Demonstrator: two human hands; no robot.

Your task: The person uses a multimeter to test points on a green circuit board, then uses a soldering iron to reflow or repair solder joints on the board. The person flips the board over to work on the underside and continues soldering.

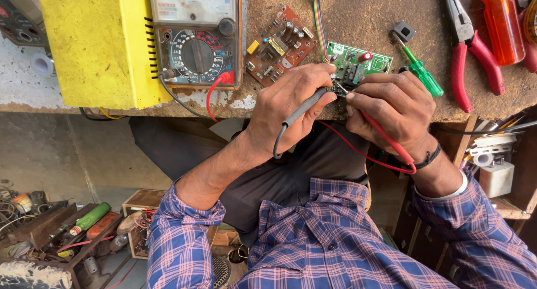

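Observation:
My left hand (282, 104) grips a black meter probe (305, 106), its tip pointing at the near edge of a small green circuit board (366, 62). My right hand (394, 107) holds a red probe (386, 135), and its fingertips meet the same spot on the board. Both probe tips are close together between my fingers. Their black and red leads run back to an analogue multimeter (196, 40) leaning at the bench's rear left. A ribbon cable (320, 26) leads from the green board.
A brown circuit board (279, 43) lies beside the meter on the worn bench (363, 9). A yellow box (95, 43) stands at left. A green-handled screwdriver (422, 74), red pliers (467, 48) and an orange tool (500, 23) lie at right. Clutter fills the floor (61, 227).

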